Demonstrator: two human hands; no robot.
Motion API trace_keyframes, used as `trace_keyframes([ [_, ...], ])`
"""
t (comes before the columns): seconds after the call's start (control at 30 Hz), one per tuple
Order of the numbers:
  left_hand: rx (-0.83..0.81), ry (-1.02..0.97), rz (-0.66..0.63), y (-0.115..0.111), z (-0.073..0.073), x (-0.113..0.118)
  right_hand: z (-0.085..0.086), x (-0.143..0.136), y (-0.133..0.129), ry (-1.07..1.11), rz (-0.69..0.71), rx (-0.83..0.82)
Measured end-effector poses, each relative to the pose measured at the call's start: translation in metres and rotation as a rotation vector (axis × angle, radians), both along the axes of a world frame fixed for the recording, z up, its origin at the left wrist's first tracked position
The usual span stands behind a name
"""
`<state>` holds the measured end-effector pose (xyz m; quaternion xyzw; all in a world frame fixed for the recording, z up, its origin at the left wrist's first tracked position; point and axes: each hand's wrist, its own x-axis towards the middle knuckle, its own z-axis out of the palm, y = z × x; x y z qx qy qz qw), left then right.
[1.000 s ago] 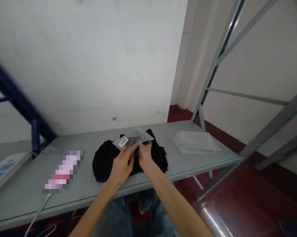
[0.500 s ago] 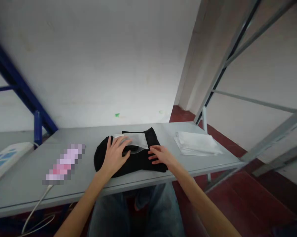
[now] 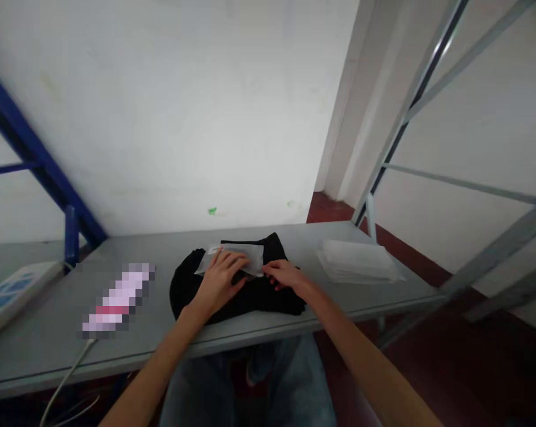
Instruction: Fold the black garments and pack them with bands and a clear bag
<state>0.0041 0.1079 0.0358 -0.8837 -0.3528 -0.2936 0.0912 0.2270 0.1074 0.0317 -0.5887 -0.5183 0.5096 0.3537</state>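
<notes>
A frosted plastic bag (image 3: 255, 254) lies on top of a pile of black socks (image 3: 259, 296) near the table's front edge. My left hand (image 3: 223, 274) rests over the bag with its fingers stretched out, pressing on it and hiding its middle. At the bag's lower right corner, the thumb and fingertips of my right hand (image 3: 282, 273) are pinched together on the edge. What lies inside the bag, if anything, I cannot make out.
A stack of frosted plastic bags (image 3: 359, 261) lies on the grey table (image 3: 161, 249) to the right. At left are a blurred-out pink phone-like object (image 3: 120, 296) with a white cable (image 3: 67, 370) and a white power strip (image 3: 21, 293). A white wall (image 3: 196, 118) stands behind.
My right hand has moved slightly left and closed on the bag's corner. My left hand has slid a little right across the bag, whose raised lower edge now lies flatter.
</notes>
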Motion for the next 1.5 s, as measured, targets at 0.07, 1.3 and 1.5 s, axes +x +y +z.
trace_keyframes([
  [0.07,0.042,0.0,-0.048,-0.009,-0.003,0.01,-0.001,-0.001,-0.003,-0.037,0.09,0.014],
  [1.3,0.401,0.07,-0.104,-0.032,-0.003,-0.02,-0.009,0.015,-0.03,-0.01,0.005,0.088],
  [1.5,0.29,0.083,-0.017,-0.039,-0.009,-0.057,-0.001,0.046,-0.036,-0.093,-0.101,0.039],
])
